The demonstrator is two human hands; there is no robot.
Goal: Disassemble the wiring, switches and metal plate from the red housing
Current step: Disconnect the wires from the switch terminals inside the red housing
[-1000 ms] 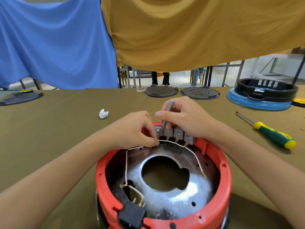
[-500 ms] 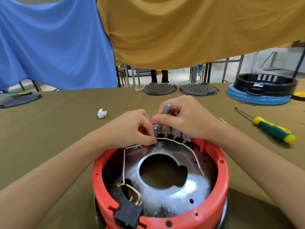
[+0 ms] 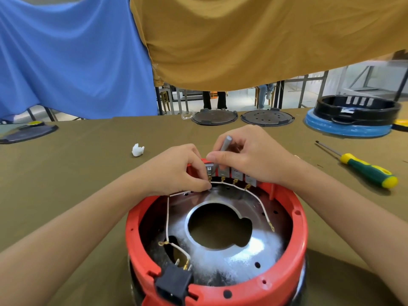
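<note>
Done: little; wiring (image 3: 167,217), switches (image 3: 236,174), metal plate (image 3: 254,257) still in red housing (image 3: 295,250)
Left hand (image 3: 176,171): pinching wire
Right hand (image 3: 247,157): gripping grey tool (image 3: 225,144)
Left: everything

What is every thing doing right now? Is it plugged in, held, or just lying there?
Red housing: open, metal plate inside.
Metal plate: seated in housing.
White wire: clipped to switches, one end loose.
Switches: in a row at far rim.
Grey tool: held upright.
Right hand: grips tool.
Left hand: pinches wire.
Black socket: in near rim.
Screwdriver: lying on table.
</note>
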